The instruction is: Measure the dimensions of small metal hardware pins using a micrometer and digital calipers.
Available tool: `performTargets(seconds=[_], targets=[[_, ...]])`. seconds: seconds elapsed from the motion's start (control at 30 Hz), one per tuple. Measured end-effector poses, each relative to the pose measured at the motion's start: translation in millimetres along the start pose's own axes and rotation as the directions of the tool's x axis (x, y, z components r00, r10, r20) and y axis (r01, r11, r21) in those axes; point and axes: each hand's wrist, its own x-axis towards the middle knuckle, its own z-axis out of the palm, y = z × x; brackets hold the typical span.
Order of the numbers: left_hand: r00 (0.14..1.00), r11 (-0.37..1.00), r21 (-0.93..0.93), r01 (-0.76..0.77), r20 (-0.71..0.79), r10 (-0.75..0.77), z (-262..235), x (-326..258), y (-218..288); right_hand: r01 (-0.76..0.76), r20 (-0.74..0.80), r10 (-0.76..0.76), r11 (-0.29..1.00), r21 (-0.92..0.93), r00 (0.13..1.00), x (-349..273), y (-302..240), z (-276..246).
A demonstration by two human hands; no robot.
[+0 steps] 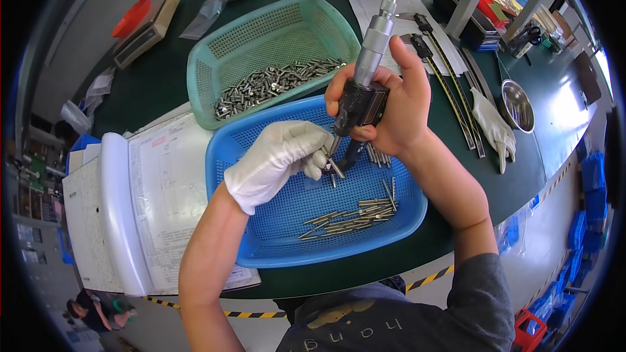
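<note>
My bare right hand (401,98) is closed round a micrometer (366,72) with a silver thimble and black body, its thimble pointing up and away. In my left hand (280,153), which wears a white glove, a thin metal pin (336,168) is pinched at the micrometer's jaws. Whether the jaws touch the pin I cannot tell. Both hands are over a blue perforated basket (261,255). Inside it lies a loose bunch of metal pins (352,219), with a few more pins (378,155) under my right hand.
Behind stands a green basket (202,85) of short metal parts (274,85). Drawing sheets (163,189) lie left, a scale (149,29) far left. Calipers (450,85), a white glove (493,127) and a metal bowl (518,104) are on the right. Metal posts (471,0) rise at the back right.
</note>
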Motion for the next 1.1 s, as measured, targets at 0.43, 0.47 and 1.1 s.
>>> performTargets(seconds=[0.43,0.47,1.1], targets=[[0.999,0.998,0.025,-0.052,0.012,0.052,-2,3,2,-0.037,-0.052,0.037,0.999,0.005,0.998,3,-2,-1],[0.998,0.999,0.004,-0.052,0.018,0.052,-3,5,-2,-0.016,-0.161,0.017,1.000,0.006,0.987,2,0,0],[0.974,0.975,-0.143,-0.170,0.125,0.188,5,3,-13,0.118,-0.174,-0.125,0.992,-0.049,0.977,-5,1,1]])
